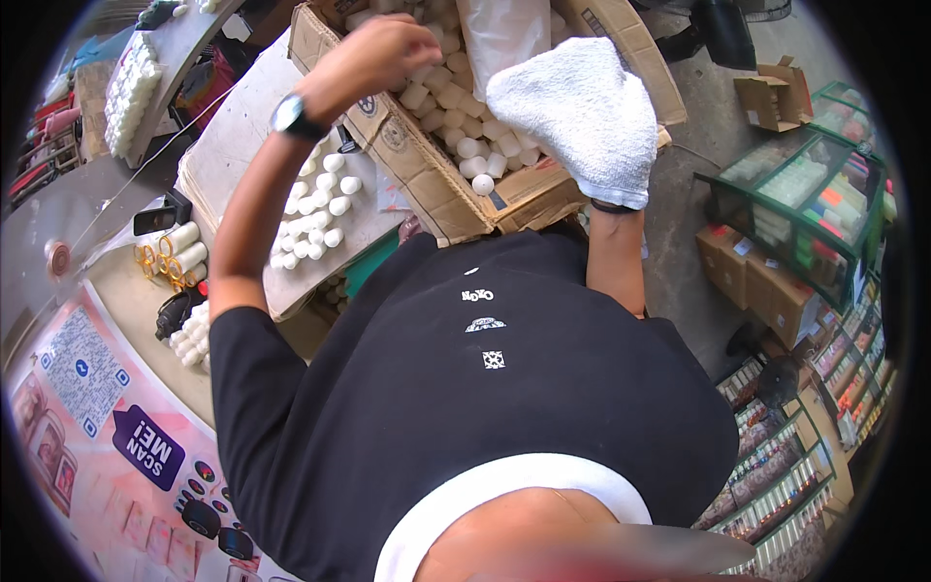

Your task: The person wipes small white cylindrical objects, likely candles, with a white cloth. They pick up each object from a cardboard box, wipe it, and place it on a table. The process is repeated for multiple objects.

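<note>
Head view shows the left hand (396, 48), bent and blurred, over an open cardboard box (396, 145), its grip impossible to tell; white cloth (587, 112) covers the right hand, hiding its state too; off-white cylindrical pieces (452, 118) lie heaped inside the box.

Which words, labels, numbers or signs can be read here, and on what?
Wording left uncopied.
Black shirt: white lettering, legible, and emblems.
Purple label on the pink sheet: white lettering, legible.
Blue square code beside it: no readable words.
Cardboard box: dark printed marks, too small to read.
Other print: too small or blurred.
</note>
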A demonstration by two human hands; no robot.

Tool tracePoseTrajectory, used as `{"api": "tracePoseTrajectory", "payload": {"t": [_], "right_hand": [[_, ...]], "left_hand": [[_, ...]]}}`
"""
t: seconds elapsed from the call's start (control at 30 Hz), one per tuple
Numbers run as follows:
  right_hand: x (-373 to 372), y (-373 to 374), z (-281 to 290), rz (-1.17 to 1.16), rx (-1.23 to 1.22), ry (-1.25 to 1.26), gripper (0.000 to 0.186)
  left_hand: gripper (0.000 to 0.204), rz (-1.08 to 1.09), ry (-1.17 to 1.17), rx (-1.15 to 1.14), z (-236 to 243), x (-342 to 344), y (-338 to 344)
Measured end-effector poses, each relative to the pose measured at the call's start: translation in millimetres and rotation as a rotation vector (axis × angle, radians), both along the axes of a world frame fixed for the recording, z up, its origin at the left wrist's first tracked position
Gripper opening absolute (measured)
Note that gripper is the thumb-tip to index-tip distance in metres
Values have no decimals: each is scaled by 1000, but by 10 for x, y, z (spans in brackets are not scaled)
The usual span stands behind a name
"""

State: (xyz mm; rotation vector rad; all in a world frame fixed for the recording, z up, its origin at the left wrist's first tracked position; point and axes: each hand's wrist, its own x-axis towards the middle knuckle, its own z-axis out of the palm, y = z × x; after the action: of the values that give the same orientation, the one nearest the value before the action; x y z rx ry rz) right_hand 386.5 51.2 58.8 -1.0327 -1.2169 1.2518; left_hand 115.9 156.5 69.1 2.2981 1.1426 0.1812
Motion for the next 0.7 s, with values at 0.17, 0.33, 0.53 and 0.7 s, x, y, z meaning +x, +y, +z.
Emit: {"api": "tracePoseTrajectory", "payload": {"t": [0.17, 0.33, 0.53, 0.7], "right_hand": [[45, -53, 119, -30, 1, 7, 49], [190, -180, 76, -121, 39, 25, 45], [410, -98, 114, -219, 174, -633, 41], [419, -284, 470, -160, -30, 277, 36]], "left_hand": [[30, -391, 558, -213, -743, 478, 252], [27, -746, 799, -58, -1238, 531, 377], [24, -959, 825, 259, -1708, 454, 304], [63, -1150, 675, 182, -2068, 210, 435]]}}
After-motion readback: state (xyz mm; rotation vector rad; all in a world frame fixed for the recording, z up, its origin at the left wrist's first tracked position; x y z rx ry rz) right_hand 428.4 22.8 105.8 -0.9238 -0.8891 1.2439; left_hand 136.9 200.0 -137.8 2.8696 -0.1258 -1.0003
